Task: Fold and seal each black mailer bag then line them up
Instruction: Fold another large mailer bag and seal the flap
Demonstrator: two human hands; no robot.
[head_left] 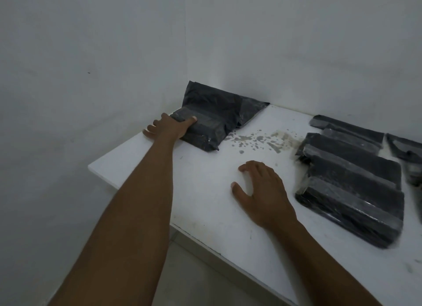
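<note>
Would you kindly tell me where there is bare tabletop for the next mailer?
Free: the table between the corner mailer bag, held by the left hand, and the right hand, plus the stained strip beyond. Crowded: the lined-up mailers at right.

Two bare forearms, bare left hand [170,129] and bare right hand [262,192], nails trimmed short.

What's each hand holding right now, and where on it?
Left hand holds the corner mailer bag by its near left end, thumb on top. Right hand rests open on the table, holding nothing.
</note>
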